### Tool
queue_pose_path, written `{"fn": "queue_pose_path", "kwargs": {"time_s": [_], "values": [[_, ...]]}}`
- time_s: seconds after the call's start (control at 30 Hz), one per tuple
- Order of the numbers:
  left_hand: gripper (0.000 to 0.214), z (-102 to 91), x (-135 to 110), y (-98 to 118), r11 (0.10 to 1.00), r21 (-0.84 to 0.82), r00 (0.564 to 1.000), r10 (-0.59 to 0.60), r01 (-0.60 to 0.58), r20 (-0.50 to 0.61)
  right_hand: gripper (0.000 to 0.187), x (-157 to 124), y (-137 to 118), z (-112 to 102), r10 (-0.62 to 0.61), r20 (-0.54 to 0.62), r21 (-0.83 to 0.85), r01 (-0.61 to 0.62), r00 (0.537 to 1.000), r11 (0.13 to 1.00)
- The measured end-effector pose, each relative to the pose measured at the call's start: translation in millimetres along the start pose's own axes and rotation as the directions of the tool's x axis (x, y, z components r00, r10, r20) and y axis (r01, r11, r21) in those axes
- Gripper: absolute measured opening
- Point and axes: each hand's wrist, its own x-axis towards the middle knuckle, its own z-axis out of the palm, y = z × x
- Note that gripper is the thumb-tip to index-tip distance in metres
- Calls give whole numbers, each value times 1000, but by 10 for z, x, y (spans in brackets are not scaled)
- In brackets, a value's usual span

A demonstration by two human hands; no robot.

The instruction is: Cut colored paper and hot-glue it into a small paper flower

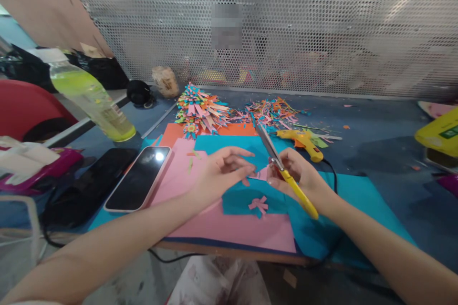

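My right hand (298, 174) grips yellow-handled scissors (282, 167), blades pointing up and away. My left hand (222, 171) pinches a small pink paper piece (259, 175) right beside the scissors. Both hands hover over sheets of pink paper (214, 219) and teal paper (343, 200) on the table edge. A small cut pink paper shape (258, 205) lies on the teal sheet just below my hands.
A phone in a pink case (139, 178) and a dark phone (91, 186) lie at left. A green drink bottle (91, 95) stands behind. A yellow glue gun (302, 140), colourful paper strip ornaments (200, 112) and scraps (272, 112) lie behind. A perforated metal screen (286, 24) closes the back.
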Motion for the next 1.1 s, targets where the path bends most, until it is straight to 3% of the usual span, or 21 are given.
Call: {"fn": "queue_pose_path", "kwargs": {"time_s": [0.17, 0.3, 1.1], "values": [[17, -32, 29, 46, 972, -190, 977, 103, -139, -189, 32, -12, -15, -24, 25, 0, -156, -25, 1000, 987], [15, -27, 29, 77, 945, -272, 961, 111, -181, -252, 31, -16, 5, -13, 45, -10, -212, -46, 999, 976], [18, -25, 32, 47, 955, -259, 978, 98, -144, -183, 31, -28, -6, -2, 55, 23, -234, -48, 998, 971]]}}
